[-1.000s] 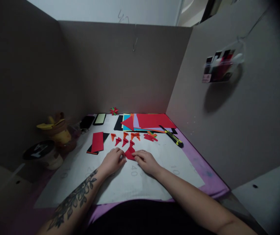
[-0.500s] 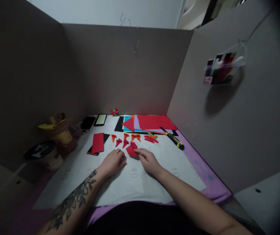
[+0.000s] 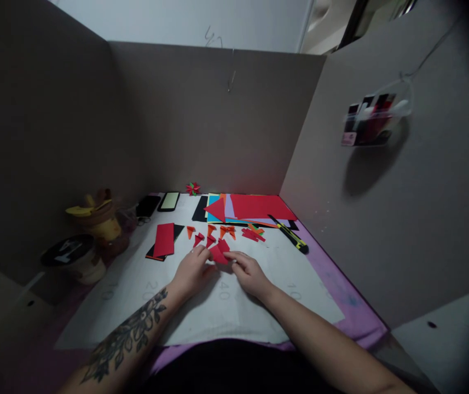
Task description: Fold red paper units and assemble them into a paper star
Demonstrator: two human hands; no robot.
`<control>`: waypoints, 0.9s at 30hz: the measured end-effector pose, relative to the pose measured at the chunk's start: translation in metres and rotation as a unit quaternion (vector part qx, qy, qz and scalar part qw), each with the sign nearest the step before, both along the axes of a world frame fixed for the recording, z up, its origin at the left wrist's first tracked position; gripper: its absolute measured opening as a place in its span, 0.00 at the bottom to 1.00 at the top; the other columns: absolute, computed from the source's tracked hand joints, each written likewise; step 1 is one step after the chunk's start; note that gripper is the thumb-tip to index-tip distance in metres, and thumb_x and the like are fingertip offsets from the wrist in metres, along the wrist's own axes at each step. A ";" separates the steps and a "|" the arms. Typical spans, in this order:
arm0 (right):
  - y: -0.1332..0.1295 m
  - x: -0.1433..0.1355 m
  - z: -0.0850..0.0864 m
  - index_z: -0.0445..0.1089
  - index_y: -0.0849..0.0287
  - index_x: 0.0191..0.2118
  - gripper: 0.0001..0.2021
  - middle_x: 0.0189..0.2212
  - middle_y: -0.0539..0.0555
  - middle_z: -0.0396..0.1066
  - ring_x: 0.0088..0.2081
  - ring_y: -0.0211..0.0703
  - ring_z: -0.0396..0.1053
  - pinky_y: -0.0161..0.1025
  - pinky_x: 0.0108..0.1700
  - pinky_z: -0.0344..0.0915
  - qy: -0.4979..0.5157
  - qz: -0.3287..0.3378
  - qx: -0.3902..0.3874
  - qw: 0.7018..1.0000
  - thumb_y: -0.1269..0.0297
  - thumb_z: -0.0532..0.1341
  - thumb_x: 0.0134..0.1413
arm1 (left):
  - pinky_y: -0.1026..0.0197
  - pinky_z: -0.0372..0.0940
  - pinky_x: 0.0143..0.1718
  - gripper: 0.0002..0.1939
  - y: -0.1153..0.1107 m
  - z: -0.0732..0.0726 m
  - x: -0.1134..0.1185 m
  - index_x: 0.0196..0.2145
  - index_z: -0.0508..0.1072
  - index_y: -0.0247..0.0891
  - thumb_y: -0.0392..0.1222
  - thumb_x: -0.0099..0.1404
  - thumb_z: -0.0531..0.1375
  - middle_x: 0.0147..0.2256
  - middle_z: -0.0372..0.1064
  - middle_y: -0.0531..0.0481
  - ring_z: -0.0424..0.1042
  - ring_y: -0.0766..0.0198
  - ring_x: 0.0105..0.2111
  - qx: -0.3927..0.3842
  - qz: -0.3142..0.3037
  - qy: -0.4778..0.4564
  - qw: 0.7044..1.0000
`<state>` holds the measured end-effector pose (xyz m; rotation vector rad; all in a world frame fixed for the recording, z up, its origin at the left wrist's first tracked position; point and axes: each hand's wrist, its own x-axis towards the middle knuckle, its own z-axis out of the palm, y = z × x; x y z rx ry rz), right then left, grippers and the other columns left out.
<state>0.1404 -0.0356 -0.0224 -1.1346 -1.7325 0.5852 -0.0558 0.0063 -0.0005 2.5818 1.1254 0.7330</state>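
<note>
While the jar point(image 3: 80, 268) stands off the left side of the mat point(image 3: 250, 320), the pot point(image 3: 105, 229) stands off the same side, nearer the mat's far left corner. A flat black object point(image 3: 148, 206) lies at that corner. The slips point(image 3: 164, 239), red over black, lie on the mat's left part. The phone point(image 3: 169, 201), screen pale, lies near the mat's far edge. The left hand point(image 3: 193, 271) is at mid-mat, fingers curled, fingertips at the left edge of the red piece point(image 3: 220, 251); whether they pinch it cannot be told. The star point(image 3: 193, 189), red and green, sits at the mat's far edge. The units point(image 3: 211, 230), orange and red, lie at mid-mat. The red piece, folded, is just beyond the mat's "40" mark. The right hand point(image 3: 253, 273), right of mid-mat, grasps the red piece's right edge between thumb and forefinger. The scraps point(image 3: 253, 235) lie on the mat's right part. The sheets point(image 3: 262, 206) overlap along its far edge. The cutter point(image 3: 290, 235) lies diagonally at its right edge. The pouch point(image 3: 369, 120) hangs well above the mat's right side.
</note>
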 end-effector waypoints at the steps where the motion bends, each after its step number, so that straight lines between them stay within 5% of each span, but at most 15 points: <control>1: 0.000 0.000 0.000 0.70 0.56 0.47 0.19 0.45 0.56 0.71 0.48 0.44 0.67 0.45 0.52 0.63 0.001 0.002 0.000 1.000 0.75 0.52 0.52 | 0.59 0.60 0.38 0.05 0.000 0.000 0.000 0.35 0.64 0.39 0.38 0.59 0.56 0.36 0.63 0.47 0.64 0.59 0.38 -0.002 -0.004 0.000 1.000; 12: 0.005 -0.002 -0.001 0.70 0.56 0.48 0.19 0.44 0.56 0.71 0.47 0.44 0.68 0.44 0.51 0.64 -0.014 0.016 0.005 1.000 0.75 0.52 0.51 | 0.59 0.61 0.38 0.05 0.001 -0.001 -0.004 0.35 0.65 0.38 0.39 0.61 0.55 0.36 0.64 0.47 0.65 0.60 0.36 -0.011 -0.011 -0.006 1.000; 19: 0.001 -0.005 0.006 0.66 0.55 0.53 0.24 0.53 0.55 0.67 0.55 0.46 0.63 0.50 0.59 0.56 0.062 0.064 -0.108 0.990 0.74 0.54 0.50 | 0.52 0.59 0.46 0.12 -0.003 0.000 0.002 0.44 0.69 0.40 0.38 0.61 0.55 0.44 0.66 0.42 0.64 0.55 0.44 0.082 -0.026 0.017 0.996; 23: -0.006 -0.009 0.007 0.65 0.55 0.54 0.26 0.54 0.53 0.65 0.57 0.46 0.60 0.51 0.61 0.52 0.100 0.135 -0.145 0.975 0.76 0.53 0.48 | 0.54 0.60 0.43 0.11 -0.006 0.002 0.002 0.41 0.71 0.40 0.38 0.64 0.52 0.38 0.69 0.43 0.66 0.56 0.40 0.090 -0.028 0.042 0.995; 27: -0.007 -0.011 0.001 0.58 0.53 0.59 0.28 0.51 0.55 0.67 0.51 0.43 0.65 0.47 0.56 0.59 0.119 0.113 -0.122 0.979 0.73 0.53 0.51 | 0.58 0.61 0.38 0.10 -0.004 0.003 0.001 0.34 0.72 0.38 0.40 0.64 0.51 0.33 0.68 0.45 0.66 0.59 0.36 0.039 0.008 -0.067 0.997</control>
